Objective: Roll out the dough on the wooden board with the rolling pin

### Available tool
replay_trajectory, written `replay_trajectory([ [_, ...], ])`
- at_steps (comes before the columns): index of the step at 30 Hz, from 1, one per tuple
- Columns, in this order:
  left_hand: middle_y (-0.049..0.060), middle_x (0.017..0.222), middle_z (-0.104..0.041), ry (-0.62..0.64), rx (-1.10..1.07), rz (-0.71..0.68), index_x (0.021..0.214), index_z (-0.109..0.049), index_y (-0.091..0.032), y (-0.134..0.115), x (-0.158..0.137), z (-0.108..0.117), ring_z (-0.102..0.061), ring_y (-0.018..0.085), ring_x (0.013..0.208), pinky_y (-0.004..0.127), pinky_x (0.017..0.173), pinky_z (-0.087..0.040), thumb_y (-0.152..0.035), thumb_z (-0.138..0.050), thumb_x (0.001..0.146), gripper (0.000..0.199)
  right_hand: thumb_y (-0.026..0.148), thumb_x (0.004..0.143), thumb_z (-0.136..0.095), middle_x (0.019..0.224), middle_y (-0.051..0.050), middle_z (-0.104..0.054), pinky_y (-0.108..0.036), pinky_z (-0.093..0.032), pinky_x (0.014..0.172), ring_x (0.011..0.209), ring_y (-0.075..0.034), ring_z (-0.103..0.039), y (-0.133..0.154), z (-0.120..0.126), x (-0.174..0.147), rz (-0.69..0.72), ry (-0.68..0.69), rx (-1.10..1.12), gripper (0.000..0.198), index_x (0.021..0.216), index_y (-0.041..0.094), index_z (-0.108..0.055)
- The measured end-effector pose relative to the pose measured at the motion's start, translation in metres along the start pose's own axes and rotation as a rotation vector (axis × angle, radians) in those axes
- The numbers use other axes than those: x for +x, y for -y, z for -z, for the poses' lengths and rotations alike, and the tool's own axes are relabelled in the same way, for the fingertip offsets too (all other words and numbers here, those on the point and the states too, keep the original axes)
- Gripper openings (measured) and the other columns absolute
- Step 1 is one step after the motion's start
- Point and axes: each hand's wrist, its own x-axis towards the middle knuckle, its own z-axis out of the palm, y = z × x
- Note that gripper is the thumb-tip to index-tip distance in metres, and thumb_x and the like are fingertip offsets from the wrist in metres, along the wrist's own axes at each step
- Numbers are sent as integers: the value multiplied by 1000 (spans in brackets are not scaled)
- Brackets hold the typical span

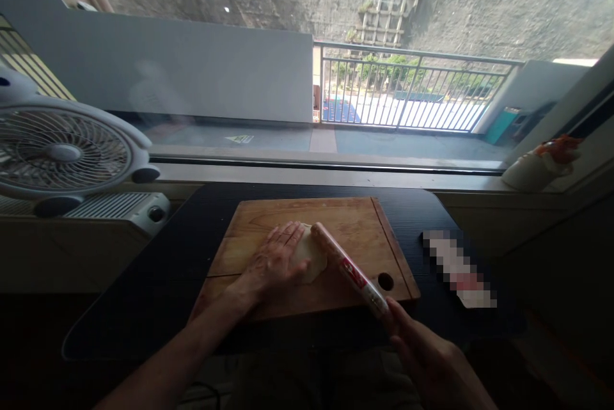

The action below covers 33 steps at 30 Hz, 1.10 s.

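A pale, flattened round of dough (pixel 313 261) lies on a wooden cutting board (pixel 268 212). My left hand (pixel 278 256) rests flat over the dough's left part with its fingers stretched out, hiding some of it. My right hand (pixel 422 339) is closed around the near end of a rolling pin (pixel 336 253) that has a red label and a shiny, clear wrapping. The pin slants up to the left, and its far end is at the dough's right edge. Whether that end touches the dough, I cannot tell.
The board sits on a dark table (pixel 158 269) below a window. A white fan (pixel 67 151) stands at the left, near a heater-like unit (pixel 139 208). A blurred-out item (pixel 458 269) lies at the table's right, and a white figurine (pixel 537 167) is on the sill.
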Motion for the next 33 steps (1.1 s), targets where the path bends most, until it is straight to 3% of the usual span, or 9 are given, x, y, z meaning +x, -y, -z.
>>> replay_trajectory([
  [8,12,144,-33,0,-5,1,138,-31,-15,1,1,1,-25,25,134,44,110,-17,-47,-43,81,66,32,90,-36,120,-6,-59,-29,-50,85,103,-20,-60,-1,1,10,-13,20,104,46,135,23,-39],
  [14,2,145,-32,95,-38,-129,135,-35,-31,2,5,11,-24,27,134,45,109,-16,-54,-56,70,72,31,91,-37,126,-5,-54,-31,-49,89,110,-20,-55,-3,2,13,-143,40,56,46,137,26,-35],
  [17,3,142,-36,66,-3,-31,134,-37,-31,-1,8,12,-27,27,131,44,106,-19,-55,-54,71,69,30,91,-38,127,-3,-53,-28,-49,88,111,-19,-54,-2,5,13,-146,61,58,46,137,27,-35],
  [23,13,123,-52,-95,178,386,121,-51,-23,-19,8,13,-45,35,106,49,85,-34,-63,-38,77,62,31,92,-36,128,-5,-53,-28,-53,81,108,-20,-56,6,4,-4,-223,-15,-67,49,140,27,-28],
  [27,13,108,-59,-95,196,332,115,-58,-22,-12,2,12,-49,32,100,49,87,-33,-57,-36,81,53,30,91,-34,115,-6,-62,-26,-55,71,91,-20,-65,21,-12,-19,-18,-15,-32,50,140,28,-28],
  [33,7,137,-44,-101,72,262,130,-45,-21,12,-4,-8,-35,22,128,43,106,-23,-40,-27,89,49,30,91,-32,96,-7,-68,-25,-56,63,75,-18,-68,23,-16,-14,-23,-51,-46,50,141,25,-27],
])
